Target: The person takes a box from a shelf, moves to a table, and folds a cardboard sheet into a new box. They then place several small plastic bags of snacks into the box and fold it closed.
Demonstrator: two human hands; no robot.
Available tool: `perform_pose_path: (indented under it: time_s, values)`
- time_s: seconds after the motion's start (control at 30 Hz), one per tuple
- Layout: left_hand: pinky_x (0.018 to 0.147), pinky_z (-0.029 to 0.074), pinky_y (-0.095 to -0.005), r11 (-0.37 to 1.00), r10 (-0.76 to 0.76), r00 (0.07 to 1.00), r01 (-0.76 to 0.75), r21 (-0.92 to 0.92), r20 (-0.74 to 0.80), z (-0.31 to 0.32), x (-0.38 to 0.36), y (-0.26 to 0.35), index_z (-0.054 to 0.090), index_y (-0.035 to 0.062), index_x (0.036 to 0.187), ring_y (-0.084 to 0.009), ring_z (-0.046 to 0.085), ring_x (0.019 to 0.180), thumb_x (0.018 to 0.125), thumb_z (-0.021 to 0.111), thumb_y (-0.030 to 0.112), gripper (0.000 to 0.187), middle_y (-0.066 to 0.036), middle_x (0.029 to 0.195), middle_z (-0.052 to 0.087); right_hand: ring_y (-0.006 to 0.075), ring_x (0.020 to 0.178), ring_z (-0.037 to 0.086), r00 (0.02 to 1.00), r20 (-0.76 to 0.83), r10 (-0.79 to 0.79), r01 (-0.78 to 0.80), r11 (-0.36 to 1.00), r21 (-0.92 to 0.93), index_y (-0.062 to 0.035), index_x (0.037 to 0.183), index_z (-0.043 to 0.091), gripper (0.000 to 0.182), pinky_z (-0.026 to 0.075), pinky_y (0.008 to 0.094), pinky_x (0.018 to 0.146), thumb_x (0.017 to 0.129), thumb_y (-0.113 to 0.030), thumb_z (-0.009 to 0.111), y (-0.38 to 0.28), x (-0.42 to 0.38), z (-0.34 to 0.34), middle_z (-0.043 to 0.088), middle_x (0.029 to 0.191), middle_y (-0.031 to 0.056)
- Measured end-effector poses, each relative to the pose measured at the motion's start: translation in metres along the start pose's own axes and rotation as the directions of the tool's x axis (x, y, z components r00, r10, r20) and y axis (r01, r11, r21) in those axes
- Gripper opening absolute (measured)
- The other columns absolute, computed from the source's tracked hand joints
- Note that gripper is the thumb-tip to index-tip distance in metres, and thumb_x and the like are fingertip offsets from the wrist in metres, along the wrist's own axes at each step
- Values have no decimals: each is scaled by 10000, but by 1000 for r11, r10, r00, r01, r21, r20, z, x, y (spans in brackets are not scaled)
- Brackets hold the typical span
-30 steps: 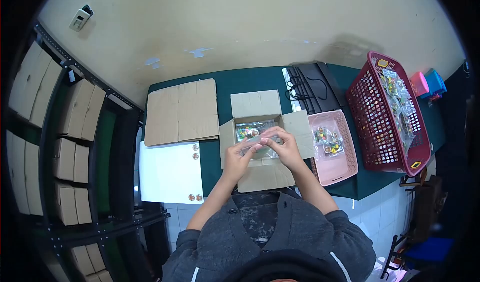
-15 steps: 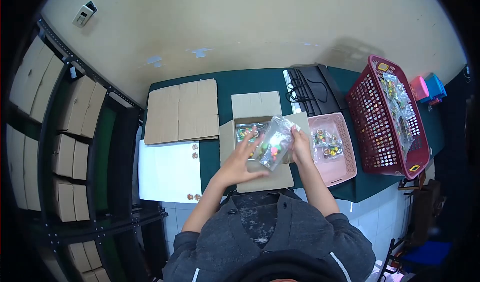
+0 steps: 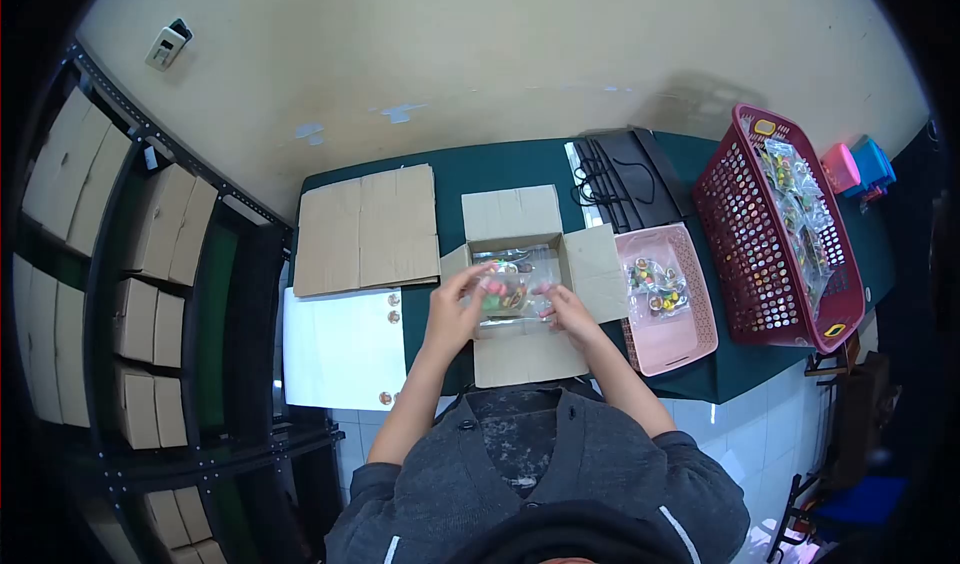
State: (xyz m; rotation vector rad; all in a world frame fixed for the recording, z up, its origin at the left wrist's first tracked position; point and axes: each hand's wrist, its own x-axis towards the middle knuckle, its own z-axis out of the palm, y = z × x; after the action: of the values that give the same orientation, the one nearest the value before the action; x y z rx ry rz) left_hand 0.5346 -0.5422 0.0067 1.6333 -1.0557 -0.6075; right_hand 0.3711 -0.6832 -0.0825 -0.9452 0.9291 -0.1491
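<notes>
A clear plastic bag point(image 3: 515, 297) with small colorful items, some pink and green, lies across the opening of a cardboard box point(image 3: 516, 361) with its flaps folded out. My left hand point(image 3: 458, 306) pinches the bag's left side. At its lower right side, the fingertips of my right hand point(image 3: 572, 316) are closed on the plastic. Below the bag, more clear packaging shows inside the box, though my hands and the bag hide much of it. The exact kind of small items cannot be made out.
A pink tray point(image 3: 705, 314) with bagged items stands right of the box, beside a tall maroon basket point(image 3: 735, 234) of similar bags. Flattened cardboard point(image 3: 368, 229) and a white sheet point(image 3: 340, 349) lie left. Black cables point(image 3: 620, 179) are behind; shelves point(image 3: 200, 454) hold boxes.
The bag has moved from upright and tilted above the box to flatter at its opening. My left hand has closed on its left side; my right hand has moved down and left.
</notes>
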Motion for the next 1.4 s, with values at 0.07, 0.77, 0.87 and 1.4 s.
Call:
perform_pose_path:
  time_s: [0.07, 0.77, 0.87, 1.4]
  values:
    - [870, 451, -292, 973, -87, 994, 71, -219, -61, 0, 5, -11, 498, -14, 1205, -175, 563, 1020, 883, 578, 240, 418, -132, 1109, 588, 66, 621, 456, 958, 70, -277, 285, 926, -249, -66, 907, 613, 254, 344, 205, 529, 837, -311, 619, 9, 1, -2, 594, 795, 19]
    - [714, 486, -235, 785, -422, 906, 384, -486, 34, 12, -7, -34, 567, -17, 1121, -79, 598, 768, 926, 497, 256, 343, -41, 873, 643, 76, 765, 560, 888, -97, -450, 457, 888, 57, 0, 970, 601, 260, 449, 225, 680, 933, -233, 490, 29, 14, 5, 627, 852, 35]
    - [684, 475, -216, 830, -407, 899, 439, -344, 163, 13, -6, -44, 561, -17, 1135, -59, 583, 745, 927, 495, 255, 350, -21, 831, 639, 91, 709, 564, 796, -204, -570, 539, 820, -190, 25, 969, 592, 251, 448, 233, 631, 921, -206, 507, 34, 19, 1, 628, 803, 45]
    - [945, 402, -376, 875, 131, 989, -80, 477, -74, 52, -12, -77, 423, 52, 1269, -370, 486, 1128, 849, 540, 138, 445, -239, 1268, 438, 266, 683, 618, 813, -66, -578, 291, 503, -814, 26, 970, 574, 184, 480, 358, 609, 802, -45, 553, 19, 16, -13, 619, 744, 189]
